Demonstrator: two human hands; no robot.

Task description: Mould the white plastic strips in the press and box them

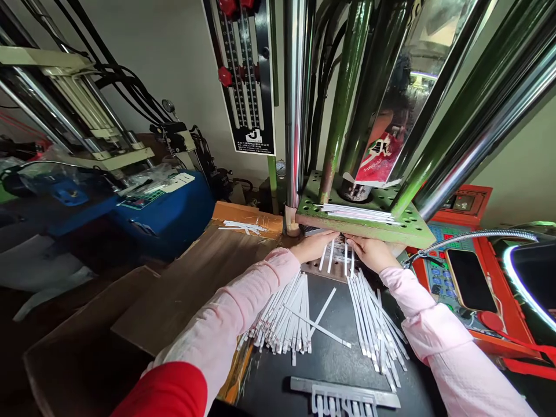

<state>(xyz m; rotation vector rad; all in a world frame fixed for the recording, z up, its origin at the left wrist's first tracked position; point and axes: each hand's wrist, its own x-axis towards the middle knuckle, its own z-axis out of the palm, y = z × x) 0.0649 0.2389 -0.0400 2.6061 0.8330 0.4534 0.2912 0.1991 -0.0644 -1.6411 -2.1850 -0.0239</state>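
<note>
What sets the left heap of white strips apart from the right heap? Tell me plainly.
The left heap slants down to the left, while the right heap slants down to the right. Two loose strips lie across the left heap's right side; the right heap has no strips set apart like that. The right heap splays wider at its lower end than the left heap. Both are white strips on the black surface.

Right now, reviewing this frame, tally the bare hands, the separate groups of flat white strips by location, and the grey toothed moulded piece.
Bare hands: 2 (left hand, right hand)
White strip piles on the black work surface: 2 (left pile, right pile)
White strip stack on the green steel press plate: 1
White strip bunch on the brown board: 1
Grey toothed moulded piece: 1
Total: 7
</note>
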